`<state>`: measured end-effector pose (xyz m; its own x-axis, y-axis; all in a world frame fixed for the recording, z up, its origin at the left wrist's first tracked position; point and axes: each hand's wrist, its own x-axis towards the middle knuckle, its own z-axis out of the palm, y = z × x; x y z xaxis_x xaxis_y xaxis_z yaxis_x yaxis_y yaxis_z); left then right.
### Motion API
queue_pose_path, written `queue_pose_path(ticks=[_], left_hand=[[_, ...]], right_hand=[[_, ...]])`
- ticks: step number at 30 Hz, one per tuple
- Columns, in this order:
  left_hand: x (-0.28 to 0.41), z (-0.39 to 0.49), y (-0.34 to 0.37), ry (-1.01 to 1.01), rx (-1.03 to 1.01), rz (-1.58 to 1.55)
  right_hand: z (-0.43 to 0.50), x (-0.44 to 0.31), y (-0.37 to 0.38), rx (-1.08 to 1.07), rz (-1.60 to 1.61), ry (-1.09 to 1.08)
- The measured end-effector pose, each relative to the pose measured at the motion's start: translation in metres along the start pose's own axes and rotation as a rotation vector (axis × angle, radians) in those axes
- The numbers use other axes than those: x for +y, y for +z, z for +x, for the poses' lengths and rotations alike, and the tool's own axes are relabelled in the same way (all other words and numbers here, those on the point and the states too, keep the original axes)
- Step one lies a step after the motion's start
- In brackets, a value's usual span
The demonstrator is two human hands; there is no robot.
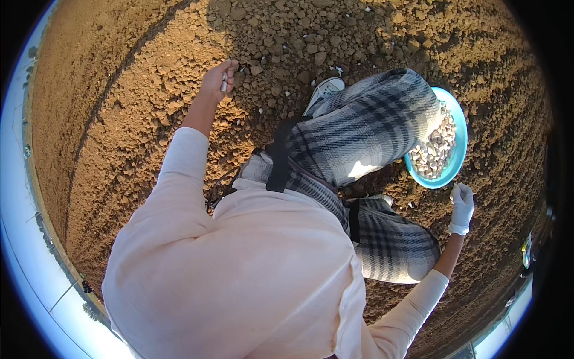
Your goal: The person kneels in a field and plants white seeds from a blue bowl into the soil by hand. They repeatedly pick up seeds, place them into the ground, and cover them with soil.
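Observation:
My left hand (219, 80), bare, is curled around a few pale garlic cloves (224, 84), low over the cloddy soil at the upper left. On my right hand (462, 206) is a white glove. Its fingers are drawn together just below the rim of a turquoise plastic basin (458, 157); whether they pinch something small is unclear. Many garlic cloves (432, 155) lie in the basin, which is partly covered by my knee. Scattered cloves (288, 94) also rest on the soil between my left hand and my shoe.
My plaid-trousered legs (358, 121) are bent between my two hands, with a canvas shoe (325, 92) on the soil (148, 103). Dark straps (280, 155) cross the trousers. A furrow line (96, 107) curves along the left. A colourful object (526, 251) lies far right.

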<state>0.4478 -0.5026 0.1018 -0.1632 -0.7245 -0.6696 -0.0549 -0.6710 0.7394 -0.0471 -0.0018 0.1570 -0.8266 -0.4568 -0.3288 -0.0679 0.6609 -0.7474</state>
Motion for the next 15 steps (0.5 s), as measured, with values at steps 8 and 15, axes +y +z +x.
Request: queue_pose_path(ticks=[8,15], left_hand=[[0.065,-0.043,0.185,0.285,-0.57,0.046],[0.049,-0.131,0.355,0.258,-0.951,0.203]], right_hand=[[-0.026,-0.04,-0.003,0.179,-0.073,-0.077],[-0.035,-0.049,-0.017,0.255,0.031,-0.011]])
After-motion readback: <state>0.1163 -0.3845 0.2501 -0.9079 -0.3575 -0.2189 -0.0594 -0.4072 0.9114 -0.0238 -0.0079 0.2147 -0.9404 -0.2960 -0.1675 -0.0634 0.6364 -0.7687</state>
